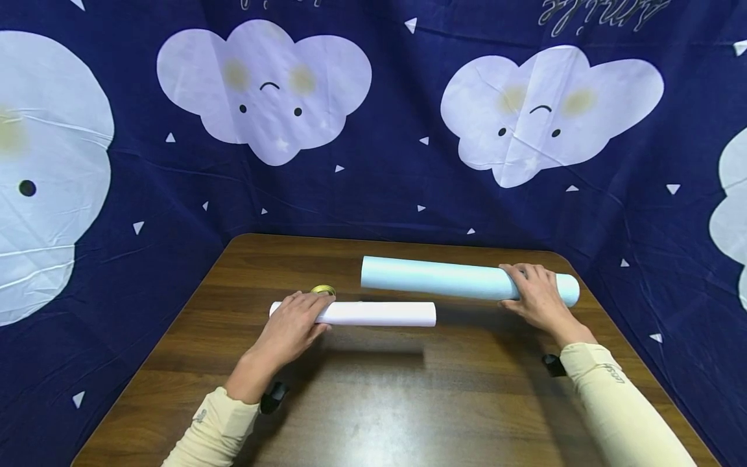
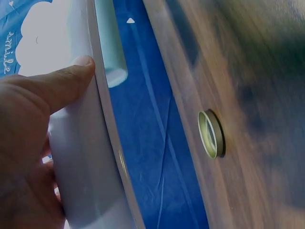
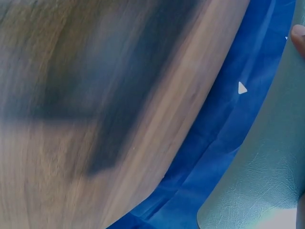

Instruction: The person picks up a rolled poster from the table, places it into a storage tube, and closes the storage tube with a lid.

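left hand (image 1: 296,322): curled round the left end of the white rolled paper tube (image 1: 379,314), mid dark wooden counter (image 1: 373,402).
right hand (image 1: 537,295): grips the pale blue rolled sheet (image 1: 443,279) just behind the white tube.
gold tape ring (image 1: 323,289): behind the white tube's left end.

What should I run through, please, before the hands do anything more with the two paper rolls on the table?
1. Left hand grips the white roll: ok.
2. Right hand holds the light blue roll: ok.
3. Rolls lie apart, not touching: ok.
4. Gold ring beside the white roll, clear of it: cannot tell.
5. Both rolls wholly on the table: ok.
6. Rolls wound tight, no loose edge: cannot tell.
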The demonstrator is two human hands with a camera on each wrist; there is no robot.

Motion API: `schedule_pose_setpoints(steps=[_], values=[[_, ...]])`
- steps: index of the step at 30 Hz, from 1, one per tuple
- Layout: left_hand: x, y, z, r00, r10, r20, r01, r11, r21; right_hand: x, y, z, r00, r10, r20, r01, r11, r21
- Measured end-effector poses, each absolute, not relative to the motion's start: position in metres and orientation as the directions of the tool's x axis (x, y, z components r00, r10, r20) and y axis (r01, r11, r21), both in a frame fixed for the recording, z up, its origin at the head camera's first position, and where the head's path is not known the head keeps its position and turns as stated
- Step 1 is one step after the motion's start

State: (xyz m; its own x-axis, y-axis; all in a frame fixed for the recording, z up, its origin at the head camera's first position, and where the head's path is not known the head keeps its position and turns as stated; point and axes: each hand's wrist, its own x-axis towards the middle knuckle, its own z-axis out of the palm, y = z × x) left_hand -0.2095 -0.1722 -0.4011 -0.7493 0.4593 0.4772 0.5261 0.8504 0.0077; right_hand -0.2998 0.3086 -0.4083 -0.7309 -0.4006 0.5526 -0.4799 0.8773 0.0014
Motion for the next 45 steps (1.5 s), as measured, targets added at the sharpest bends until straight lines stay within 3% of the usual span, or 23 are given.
schedule_pose_setpoints(steps=[16,45], values=[[-0.21,-0.199,-0.386,-0.76,0.433,0.484,0.495,0.869,0.0,-0.298,0.32,-0.402,-0.693,-0.411,0.592,-0.492,0.87,0.028],[-0.21,-0.252,-0.375,-0.709,0.361,0.606,0.451,0.892,-0.003,-0.295,0.336,-0.397,-0.654,-0.416,0.632,-0.501,0.864,0.05]])
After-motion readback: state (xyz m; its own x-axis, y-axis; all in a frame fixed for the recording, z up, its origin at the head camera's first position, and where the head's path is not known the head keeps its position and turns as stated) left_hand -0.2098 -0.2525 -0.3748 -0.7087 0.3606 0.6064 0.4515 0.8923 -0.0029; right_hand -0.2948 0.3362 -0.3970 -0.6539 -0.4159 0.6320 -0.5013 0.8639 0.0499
